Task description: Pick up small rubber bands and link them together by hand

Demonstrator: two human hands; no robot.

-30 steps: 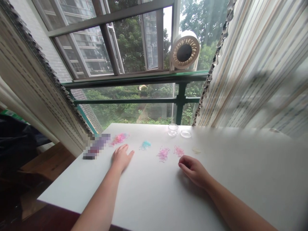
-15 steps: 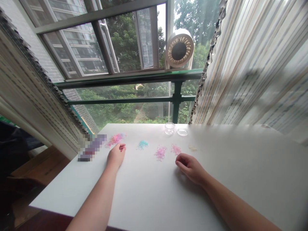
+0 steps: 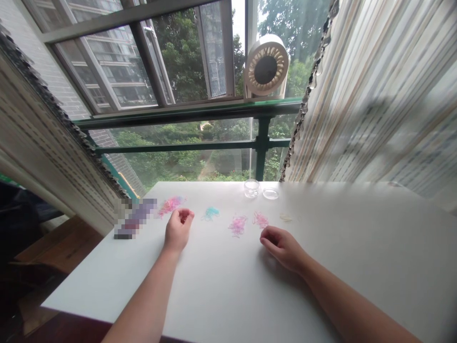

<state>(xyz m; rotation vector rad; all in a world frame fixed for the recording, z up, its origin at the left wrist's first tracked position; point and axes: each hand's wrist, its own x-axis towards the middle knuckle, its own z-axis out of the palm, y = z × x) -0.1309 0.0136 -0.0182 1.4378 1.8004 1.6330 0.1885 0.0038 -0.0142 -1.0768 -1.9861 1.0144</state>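
Note:
My left hand [image 3: 178,229] is above the table, its thumb and fingertips pinched together. Whatever it may hold is too small to make out. Just beyond it lies a mixed pile of thin pink, orange and bluish loops, like small rubber bands [image 3: 171,205]. To its right sits a turquoise heap of the same bands [image 3: 211,213]. My right hand [image 3: 280,244] rests on the table, curled closed, with nothing seen in it. Near its fingers are a pink heap [image 3: 261,219] and a pinkish-purple heap [image 3: 237,225]. A few pale yellow bands [image 3: 285,217] lie beyond the knuckles.
A clear round container [image 3: 252,189] stands at the back of the white table [image 3: 217,286], with a clear lid [image 3: 270,194] beside it. A blurred-out purple object [image 3: 135,220] lies at the left edge. Behind are a green railing [image 3: 263,143], a white fan [image 3: 267,69] and curtains.
My left hand has moved to the right and slightly up, away from the mixed pile, with its fingers pinched. My right hand has stayed in place.

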